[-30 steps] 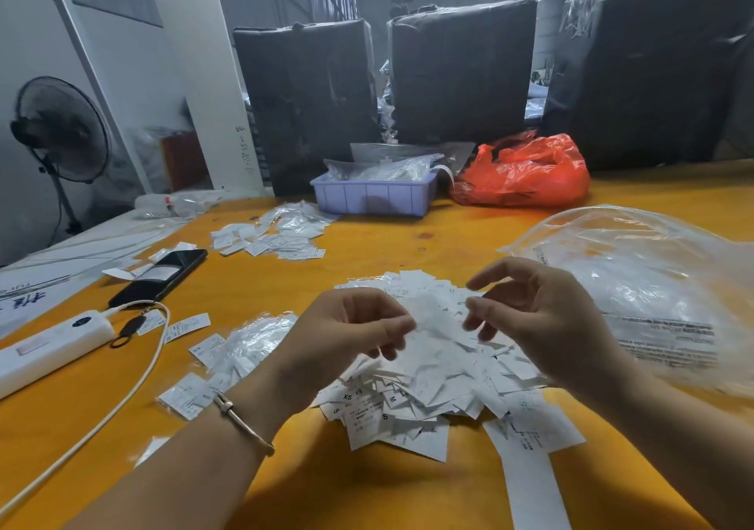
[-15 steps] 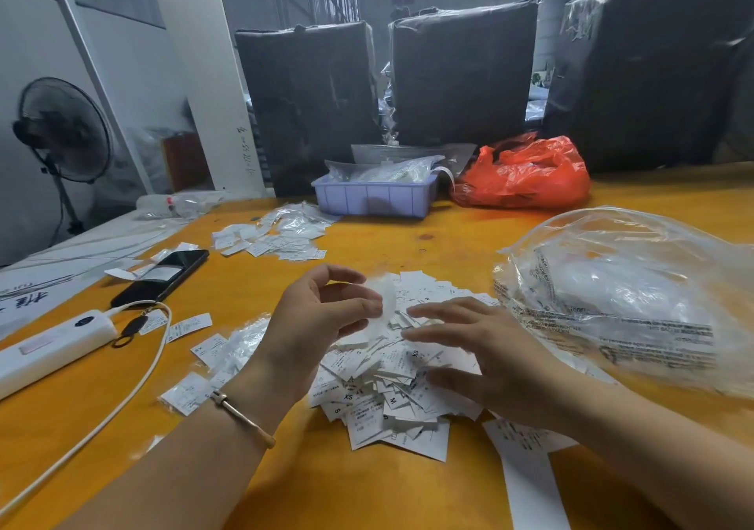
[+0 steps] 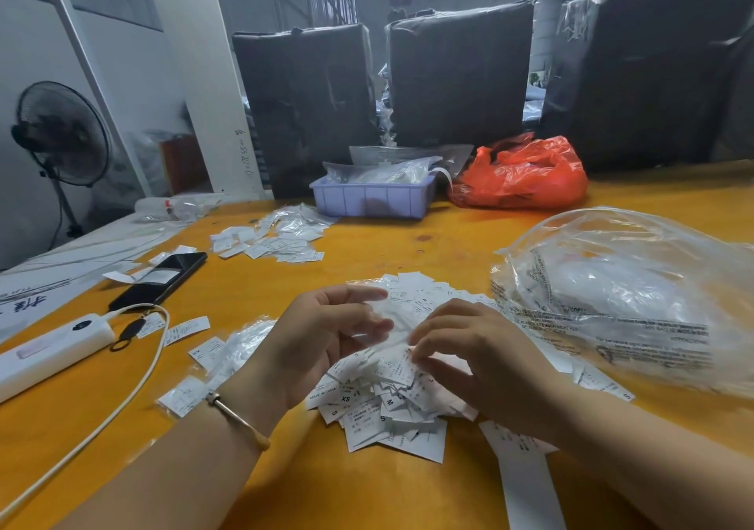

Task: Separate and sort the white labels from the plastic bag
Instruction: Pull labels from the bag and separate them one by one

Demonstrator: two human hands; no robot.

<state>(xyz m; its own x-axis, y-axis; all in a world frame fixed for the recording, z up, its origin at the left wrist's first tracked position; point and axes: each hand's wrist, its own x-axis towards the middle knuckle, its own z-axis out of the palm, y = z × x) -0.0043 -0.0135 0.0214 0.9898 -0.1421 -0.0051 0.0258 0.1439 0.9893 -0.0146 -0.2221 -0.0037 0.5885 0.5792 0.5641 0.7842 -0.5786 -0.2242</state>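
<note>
White labels (image 3: 383, 403) lie in a loose heap on the yellow table (image 3: 408, 488), right in front of the person, with the big clear plastic bag (image 3: 612, 297) just beside the heap at three o'clock. The left hand (image 3: 322, 342) is half curled, thumb and fingers pinching a thin white slip above the pile; the right hand (image 3: 481, 362) arches over the heap with its fingertips pressed together on the labels underneath, seemingly picking one loose. A smaller spread of labels (image 3: 269, 240) sits well apart at eleven o'clock, near the lilac tray (image 3: 371, 201), and looks like a sorted group. The slips are light and overlapping, so a pinch could lift two stuck together and put a wrong size in a group. A forearm sweeping low could scatter the heap toward the white cable (image 3: 134, 370) at nine o'clock, or a sleeve-like drag of the bag could bury labels under it.
</note>
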